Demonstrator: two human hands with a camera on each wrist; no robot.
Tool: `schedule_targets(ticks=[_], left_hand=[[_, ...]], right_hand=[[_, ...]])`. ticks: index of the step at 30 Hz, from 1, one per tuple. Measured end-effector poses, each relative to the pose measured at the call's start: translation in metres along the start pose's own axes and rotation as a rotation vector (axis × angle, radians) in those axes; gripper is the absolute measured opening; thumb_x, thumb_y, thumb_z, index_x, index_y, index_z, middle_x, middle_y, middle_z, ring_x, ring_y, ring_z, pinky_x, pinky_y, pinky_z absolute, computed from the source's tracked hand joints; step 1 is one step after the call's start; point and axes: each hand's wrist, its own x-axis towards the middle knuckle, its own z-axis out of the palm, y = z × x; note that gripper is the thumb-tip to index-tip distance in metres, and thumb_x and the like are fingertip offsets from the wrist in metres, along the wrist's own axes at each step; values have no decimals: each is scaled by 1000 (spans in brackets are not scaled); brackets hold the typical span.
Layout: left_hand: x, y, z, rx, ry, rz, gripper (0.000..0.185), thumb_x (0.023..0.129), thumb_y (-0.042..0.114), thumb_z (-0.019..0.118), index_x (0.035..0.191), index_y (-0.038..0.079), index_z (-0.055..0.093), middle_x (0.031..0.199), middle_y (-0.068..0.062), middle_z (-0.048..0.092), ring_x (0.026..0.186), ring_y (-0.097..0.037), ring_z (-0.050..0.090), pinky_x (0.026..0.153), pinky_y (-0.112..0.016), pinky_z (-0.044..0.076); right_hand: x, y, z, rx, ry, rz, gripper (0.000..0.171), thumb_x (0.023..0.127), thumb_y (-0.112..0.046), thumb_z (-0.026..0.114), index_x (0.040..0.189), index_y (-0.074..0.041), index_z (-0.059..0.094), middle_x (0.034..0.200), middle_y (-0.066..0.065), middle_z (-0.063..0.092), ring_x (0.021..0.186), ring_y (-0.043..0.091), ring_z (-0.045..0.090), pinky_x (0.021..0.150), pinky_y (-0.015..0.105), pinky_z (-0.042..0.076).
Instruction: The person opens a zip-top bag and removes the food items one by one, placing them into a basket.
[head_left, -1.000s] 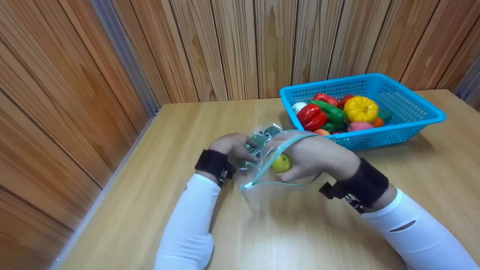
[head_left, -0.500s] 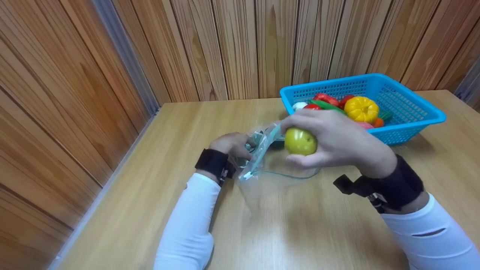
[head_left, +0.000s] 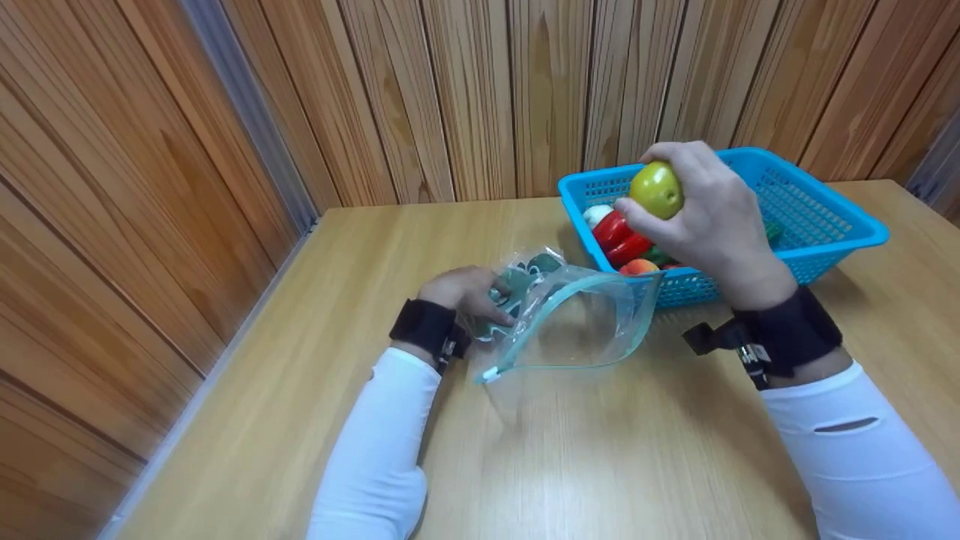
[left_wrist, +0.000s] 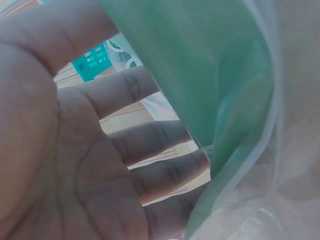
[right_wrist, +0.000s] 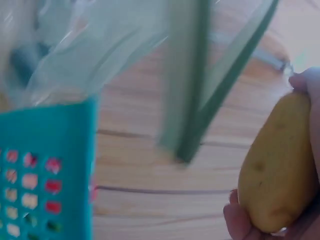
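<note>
In the head view my left hand (head_left: 463, 291) holds the side of a clear zip bag (head_left: 536, 300) with green printing. In the left wrist view its fingers (left_wrist: 150, 142) reach behind the bag's green part. The mouth of the bag gapes to the right, edged by a pale green zip strip with a white slider (head_left: 490, 374). My right hand (head_left: 716, 206) grips a yellow-green pear (head_left: 655, 190) above the blue basket. Seen from the right wrist, the pear (right_wrist: 280, 167) looks elongated, with fingers around its lower end.
The blue basket (head_left: 840, 251) stands at the back right of the wooden table (head_left: 585, 450). Inside lie a red bell pepper (head_left: 621, 238), a peach-like fruit (head_left: 639, 267) and a white piece (head_left: 597, 216). My right hand hides other contents. Wood-panelled walls (head_left: 465, 97) border the table behind and left.
My right hand has drawn the pear out of the bag's mouth, then moved up and right over the basket. The left hand has stayed at the bag.
</note>
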Motion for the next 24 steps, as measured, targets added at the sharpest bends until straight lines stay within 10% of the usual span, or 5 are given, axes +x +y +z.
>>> schedule_targets(ticks=[7,16,24], left_hand=[[1,1,-1,7,8,-2,69,83,41,80,144,20,55,121,-3,60,98,-20,63,79,-31,54],[0,2,0,3,8,-9,68,84,40,80,143,19,55,120,-3,60,93,-20,66,77,-31,55],[-1,4,-1,-64,-5,-20,69,83,36,80,145,21,54,118,-5,60,85,-20,68,69,-31,58]], right_hand=[[3,34,11,-51,-82,192,51,90,-39,68,130,-10,57,132,19,50,111,40,42,76,53,46],[-3,84,25,-91,-409,336,48,93,-23,63,136,-4,55,148,28,35,130,50,25,92,69,39],[-5,104,14,-157,-507,494,48,87,7,50,134,7,56,165,22,-9,139,55,-35,98,86,8]])
